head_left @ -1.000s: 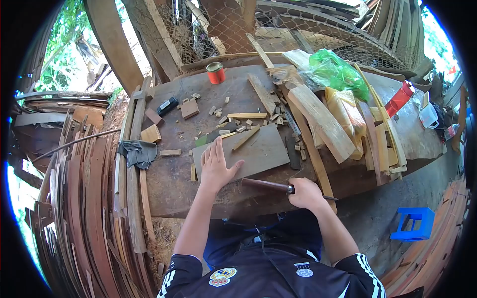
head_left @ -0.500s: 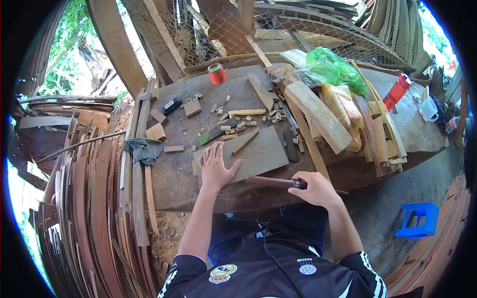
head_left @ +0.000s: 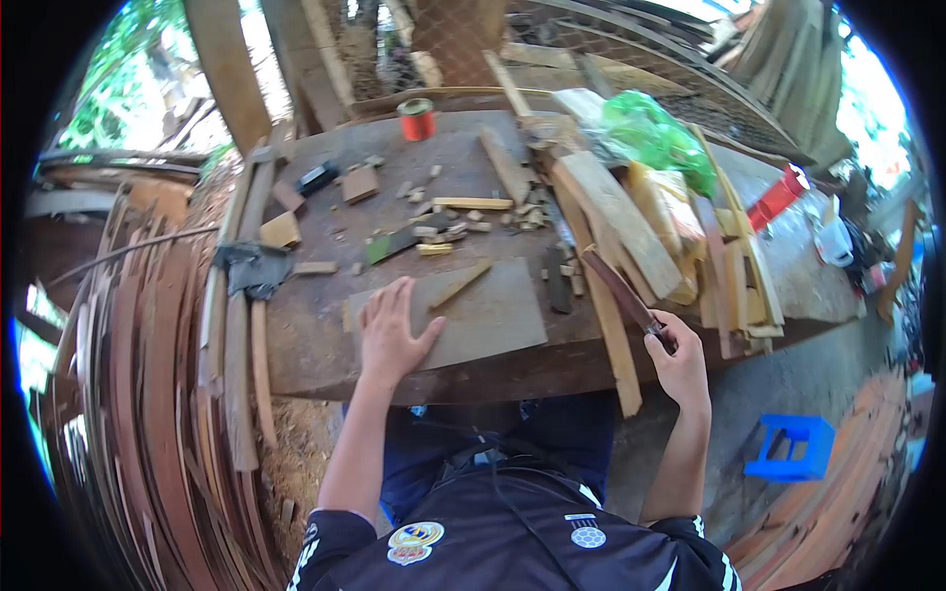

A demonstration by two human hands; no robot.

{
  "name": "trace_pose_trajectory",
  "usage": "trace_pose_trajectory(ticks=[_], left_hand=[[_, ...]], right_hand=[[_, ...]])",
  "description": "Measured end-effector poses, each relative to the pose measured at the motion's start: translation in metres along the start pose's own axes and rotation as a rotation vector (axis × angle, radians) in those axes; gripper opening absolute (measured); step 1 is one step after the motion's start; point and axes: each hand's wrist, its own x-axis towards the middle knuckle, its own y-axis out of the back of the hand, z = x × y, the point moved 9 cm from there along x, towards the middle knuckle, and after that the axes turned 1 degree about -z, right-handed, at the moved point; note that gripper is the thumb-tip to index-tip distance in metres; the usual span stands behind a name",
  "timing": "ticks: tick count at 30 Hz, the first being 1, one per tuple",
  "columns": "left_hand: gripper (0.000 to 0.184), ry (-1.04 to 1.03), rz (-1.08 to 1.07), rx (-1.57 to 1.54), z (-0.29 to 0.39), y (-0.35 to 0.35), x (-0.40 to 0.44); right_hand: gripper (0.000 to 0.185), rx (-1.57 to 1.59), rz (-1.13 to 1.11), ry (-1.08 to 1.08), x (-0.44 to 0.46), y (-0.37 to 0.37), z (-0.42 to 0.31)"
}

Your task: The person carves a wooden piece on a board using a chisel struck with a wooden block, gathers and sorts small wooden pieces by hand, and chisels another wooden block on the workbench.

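My left hand [head_left: 392,333] lies flat with fingers spread on the left part of a flat grey-brown board [head_left: 503,320]. A thin wooden strip [head_left: 460,284] rests at a slant on that board, to the right of my fingers. In my right hand [head_left: 680,353], beyond the table's front edge, I grip what looks like a knife with a long brown wooden handle [head_left: 619,289]. Its handle points up and left; the blade end is hidden by my hand. Several small wood blocks [head_left: 434,249] and a green-and-dark flat piece [head_left: 391,244] lie behind the board.
Wood planks [head_left: 621,222], a green plastic bag [head_left: 658,138] and a red cylinder [head_left: 778,197] occupy the table's right side. An orange-red can [head_left: 416,120] stands at the back. Timber is stacked at left [head_left: 148,394]. A blue stool [head_left: 790,448] is on the floor at right.
My right hand has moved right, away from the board, and the brown handle has swung from nearly level to steeply upward. My left hand stays on the board. The whole view has shifted slightly.
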Motion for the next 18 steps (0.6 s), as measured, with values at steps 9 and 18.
trace_pose_trajectory(ticks=[9,18], left_hand=[[0.070,0.032,0.032,-0.018,0.006,0.004,0.003],[0.068,0.046,0.020,-0.017,0.009,0.004,0.003]], right_hand=[[0.039,-0.054,0.442,-0.219,-0.036,0.122,0.064],[0.044,-0.264,0.550,-0.269,-0.001,0.145,0.122]])
